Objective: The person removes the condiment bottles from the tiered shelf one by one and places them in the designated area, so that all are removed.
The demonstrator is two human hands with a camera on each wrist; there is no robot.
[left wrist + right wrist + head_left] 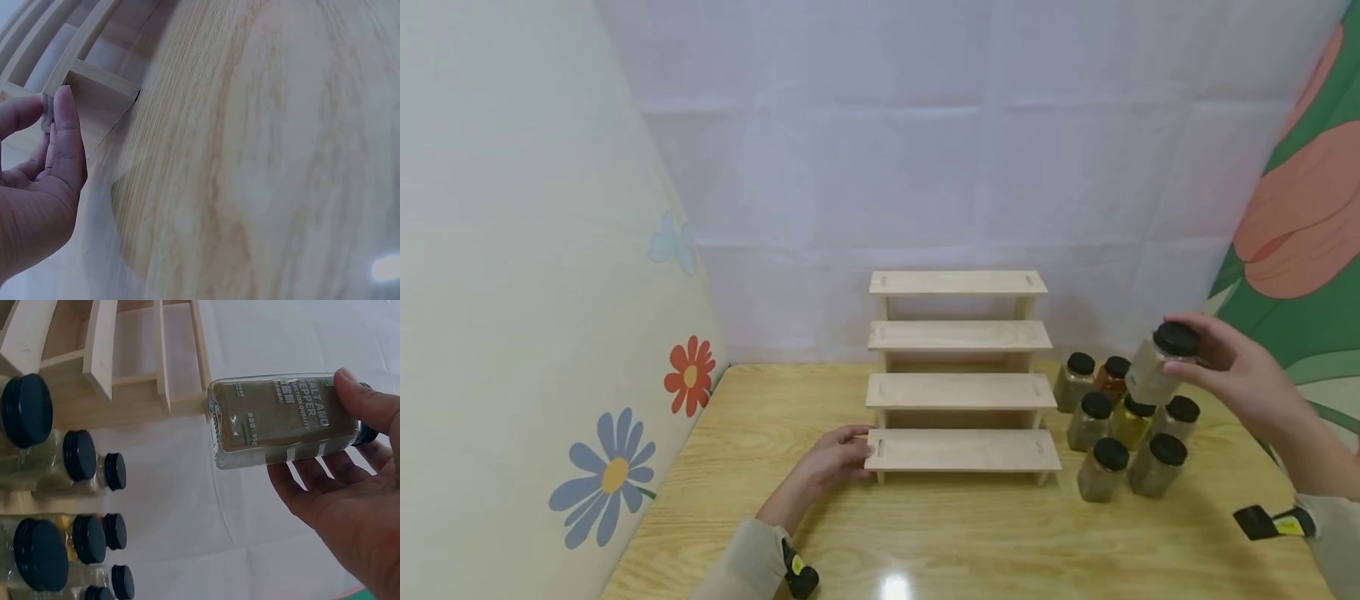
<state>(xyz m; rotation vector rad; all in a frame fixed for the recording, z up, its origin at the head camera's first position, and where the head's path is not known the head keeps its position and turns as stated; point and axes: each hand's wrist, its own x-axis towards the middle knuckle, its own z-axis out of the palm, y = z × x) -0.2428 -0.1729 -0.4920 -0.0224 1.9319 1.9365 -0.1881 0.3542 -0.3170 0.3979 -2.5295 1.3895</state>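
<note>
A four-step wooden rack (962, 451) stands on the table near the back. My left hand (832, 457) pinches the left end of its lowest shelf between thumb and fingers; the left wrist view shows the shelf edge (47, 112) in that pinch. Raised above the other jars at the right, my right hand (1243, 375) grips a glass spice jar (1152, 372) with a black lid. In the right wrist view this jar (275, 419) holds grey-brown powder and carries a "salt and pepper" print. All the rack's shelves are bare.
Several black-lidded spice jars cluster right of the rack, among them a front jar (1101, 471), a yellow one (1129, 425) and a red one (1110, 381). A white cloth (850, 167) hangs behind the table (970, 542). A flower-printed panel (550, 292) borders the left.
</note>
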